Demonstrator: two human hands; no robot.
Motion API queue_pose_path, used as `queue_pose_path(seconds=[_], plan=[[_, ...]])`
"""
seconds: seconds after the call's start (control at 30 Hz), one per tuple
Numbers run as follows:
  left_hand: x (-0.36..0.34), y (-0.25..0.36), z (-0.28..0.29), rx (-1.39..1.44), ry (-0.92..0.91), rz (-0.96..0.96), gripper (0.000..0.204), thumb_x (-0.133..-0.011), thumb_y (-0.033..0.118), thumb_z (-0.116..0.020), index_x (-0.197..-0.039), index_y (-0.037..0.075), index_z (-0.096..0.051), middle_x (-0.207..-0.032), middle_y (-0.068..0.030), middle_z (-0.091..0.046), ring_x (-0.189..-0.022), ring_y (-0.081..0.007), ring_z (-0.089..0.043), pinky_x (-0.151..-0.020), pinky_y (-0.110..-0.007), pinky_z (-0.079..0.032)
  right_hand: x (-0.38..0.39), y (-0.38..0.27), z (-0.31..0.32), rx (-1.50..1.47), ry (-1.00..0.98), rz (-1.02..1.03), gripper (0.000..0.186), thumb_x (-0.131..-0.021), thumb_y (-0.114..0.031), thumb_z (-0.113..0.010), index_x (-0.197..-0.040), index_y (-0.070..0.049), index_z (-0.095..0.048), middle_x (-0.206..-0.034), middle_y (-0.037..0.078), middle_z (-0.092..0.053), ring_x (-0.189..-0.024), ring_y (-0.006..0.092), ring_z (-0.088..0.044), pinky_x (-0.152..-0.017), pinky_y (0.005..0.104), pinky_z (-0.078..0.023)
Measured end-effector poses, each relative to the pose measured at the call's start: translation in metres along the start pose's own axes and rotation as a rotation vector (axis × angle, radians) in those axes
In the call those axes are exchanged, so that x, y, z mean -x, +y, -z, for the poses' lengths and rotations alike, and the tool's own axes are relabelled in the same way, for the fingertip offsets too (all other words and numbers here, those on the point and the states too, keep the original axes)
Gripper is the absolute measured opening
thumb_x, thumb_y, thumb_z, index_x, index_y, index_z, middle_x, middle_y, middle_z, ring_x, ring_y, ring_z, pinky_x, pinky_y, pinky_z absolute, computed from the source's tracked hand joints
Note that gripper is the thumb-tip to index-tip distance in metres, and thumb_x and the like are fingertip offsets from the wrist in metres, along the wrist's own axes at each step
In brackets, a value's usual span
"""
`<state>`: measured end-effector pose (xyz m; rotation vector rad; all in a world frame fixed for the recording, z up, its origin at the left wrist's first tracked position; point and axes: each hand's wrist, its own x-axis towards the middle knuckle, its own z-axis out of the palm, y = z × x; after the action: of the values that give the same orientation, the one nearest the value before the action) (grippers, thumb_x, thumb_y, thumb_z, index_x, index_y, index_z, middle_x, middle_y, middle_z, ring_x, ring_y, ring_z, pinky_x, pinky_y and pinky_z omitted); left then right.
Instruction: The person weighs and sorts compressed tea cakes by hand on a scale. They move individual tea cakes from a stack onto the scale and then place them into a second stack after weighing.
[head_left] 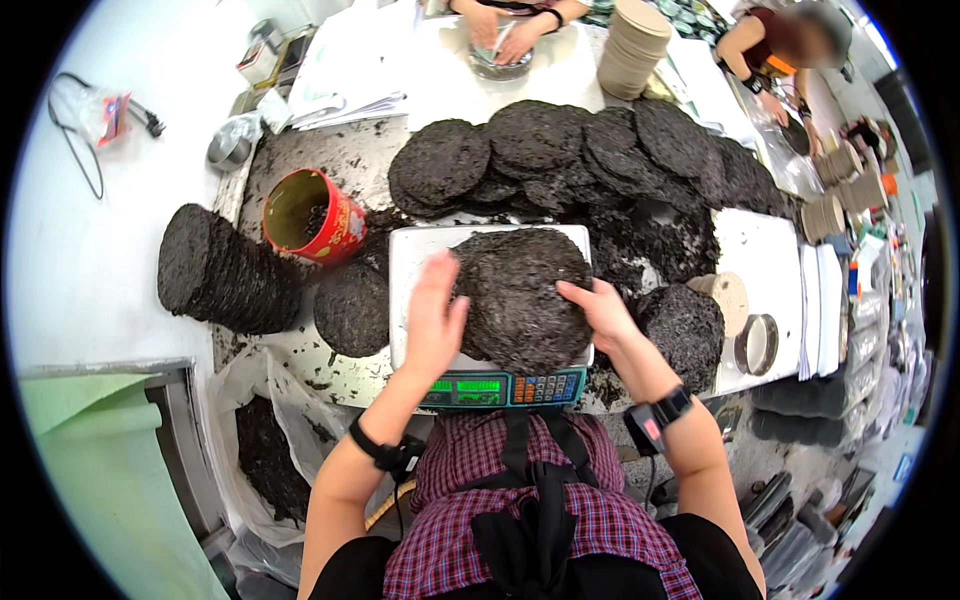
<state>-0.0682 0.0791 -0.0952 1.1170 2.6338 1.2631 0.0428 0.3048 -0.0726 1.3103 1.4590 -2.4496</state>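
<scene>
I see the bench, pale and strewn with dark crumbs, filling most of the view. At twelve o'clock lies a spread of dark pressed discs; at nine o'clock a leaning stack of the same discs. At centre sits a digital scale with a white pan, and on it a heap of dark discs. A red tin, open and tipped, lies at ten o'clock. My left hand rests flat, fingers loose, against the heap's left edge. My right hand presses open on its right edge, gripping nothing.
</scene>
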Motion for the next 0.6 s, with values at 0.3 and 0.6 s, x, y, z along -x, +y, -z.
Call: queue_pose_path(seconds=[0.3,0.6], plan=[[0.013,-0.010,-0.040,-0.366,-0.149,-0.053,0.051,-0.086,0.011,-0.054,-0.136,0.002,-0.044,-0.144,-0.0095,-0.040,-0.136,-0.0241,-0.034,-0.113,-0.040,-0.024,0.023,0.041,-0.060,0.956,0.024,0.848,0.032,-0.075,0.003,-0.061,-0.108,0.000,-0.059,-0.093,0.022,-0.064,-0.085,0.0404,-0.062,-0.072,0.0393,-0.052],[-0.004,-0.004,-0.020,0.027,0.089,0.065,0.058,-0.075,-0.001,-0.067,-0.128,0.002,-0.045,-0.130,-0.0217,-0.048,-0.127,-0.0367,-0.041,-0.107,-0.042,-0.032,-0.018,0.025,-0.014,0.244,-0.051,0.302,0.030,-0.088,-0.015,-0.064,-0.111,0.005,-0.059,-0.095,0.011,-0.068,-0.083,0.0191,-0.066,-0.074,0.0317,-0.052]])
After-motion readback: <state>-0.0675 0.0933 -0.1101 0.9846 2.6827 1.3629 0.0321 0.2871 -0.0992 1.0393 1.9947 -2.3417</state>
